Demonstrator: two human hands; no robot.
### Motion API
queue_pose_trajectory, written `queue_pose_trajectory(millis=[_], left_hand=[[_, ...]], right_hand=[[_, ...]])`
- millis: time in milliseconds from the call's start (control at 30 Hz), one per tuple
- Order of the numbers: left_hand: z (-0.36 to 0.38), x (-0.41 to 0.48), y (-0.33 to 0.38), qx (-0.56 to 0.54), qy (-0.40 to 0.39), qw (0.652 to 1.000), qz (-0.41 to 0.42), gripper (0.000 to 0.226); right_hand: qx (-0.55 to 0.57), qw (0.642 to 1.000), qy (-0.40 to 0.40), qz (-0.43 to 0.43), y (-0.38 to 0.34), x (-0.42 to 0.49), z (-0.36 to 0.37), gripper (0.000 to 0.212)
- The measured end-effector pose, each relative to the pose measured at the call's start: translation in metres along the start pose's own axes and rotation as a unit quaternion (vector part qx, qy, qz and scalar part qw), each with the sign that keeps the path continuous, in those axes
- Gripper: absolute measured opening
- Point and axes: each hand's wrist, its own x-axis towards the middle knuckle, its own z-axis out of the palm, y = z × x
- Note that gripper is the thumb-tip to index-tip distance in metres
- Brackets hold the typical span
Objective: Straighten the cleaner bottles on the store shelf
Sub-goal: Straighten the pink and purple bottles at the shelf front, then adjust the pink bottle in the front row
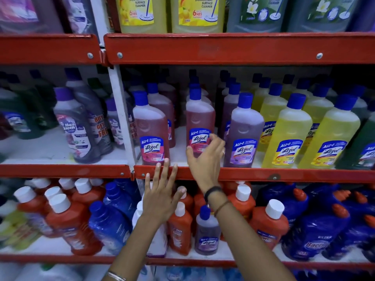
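On the middle shelf stand blue-capped cleaner bottles. A pink bottle [151, 128] stands at the front left, and a second pink bottle [199, 120] sits further back beside it. A purple bottle [243, 130] and yellow bottles [286, 132] follow to the right. My right hand [205, 159] reaches up to the second pink bottle, fingers curled around its lower label but spread; whether it grips is unclear. My left hand [162, 193] is flat and spread below the first pink bottle, fingertips at the red shelf edge [263, 175].
Grey-purple bottles [79, 126] fill the neighbouring bay past a white upright post [121, 110]. Big yellow and green jugs stand on the top shelf. Below are red bottles with white caps [71, 224], blue bottles [316, 230] and a small purple bottle [207, 234].
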Motion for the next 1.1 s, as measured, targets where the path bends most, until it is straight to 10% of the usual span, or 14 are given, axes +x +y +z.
queue_pose_trajectory(millis=[233,1100], left_hand=[[-0.007,0.002,-0.007,-0.007,-0.027,0.999,0.026,0.066],[-0.029,0.003,0.007,0.01,-0.136,0.99,0.035,0.095]], right_hand=[[-0.088,0.992,-0.028,0.083,0.0,0.045,0.033,0.109],[-0.094,0.993,-0.002,0.067,-0.016,0.005,-0.001,0.099]])
